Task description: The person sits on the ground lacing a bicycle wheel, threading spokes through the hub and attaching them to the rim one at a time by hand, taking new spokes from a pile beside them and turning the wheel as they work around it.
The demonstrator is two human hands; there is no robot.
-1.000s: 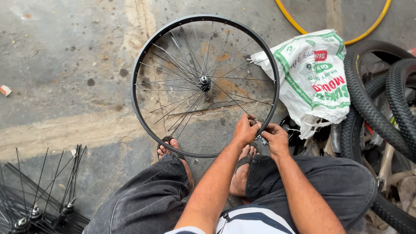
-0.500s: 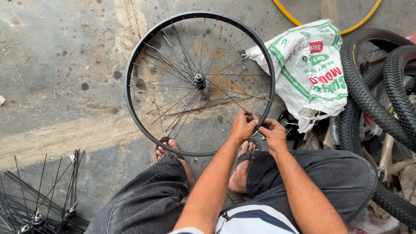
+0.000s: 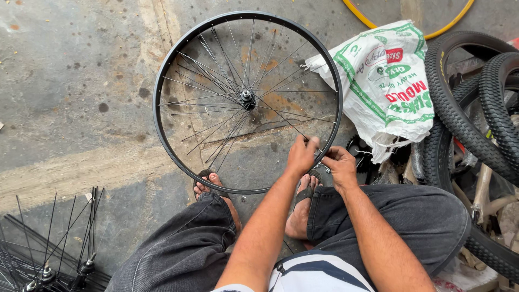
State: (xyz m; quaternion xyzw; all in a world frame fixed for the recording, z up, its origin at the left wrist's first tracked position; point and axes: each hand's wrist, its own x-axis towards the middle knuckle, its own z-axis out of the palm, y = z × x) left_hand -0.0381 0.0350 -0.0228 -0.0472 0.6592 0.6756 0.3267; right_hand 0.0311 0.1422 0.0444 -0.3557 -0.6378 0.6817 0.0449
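Black spoked wheel point(image 3: 178, 65) flat on concrete floor point(image 3: 70, 81), lower-right rim between both hands; left hand point(image 3: 301, 156) fingers point(image 3: 312, 143) pinching a spoke point(image 3: 281, 114), right hand point(image 3: 340, 165) fingers curled at rim beside it.

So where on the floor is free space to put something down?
The bare concrete floor left of the wheel rim is free, down to the loose hubs with spokes. Right of the rim it is crowded: white printed sack, black tyres, both hands at the rim.

Soft even daylight, bright; faint shadows under wheel rim point(image 3: 162, 140); sharp focus, slight wide-angle stretch at edges.
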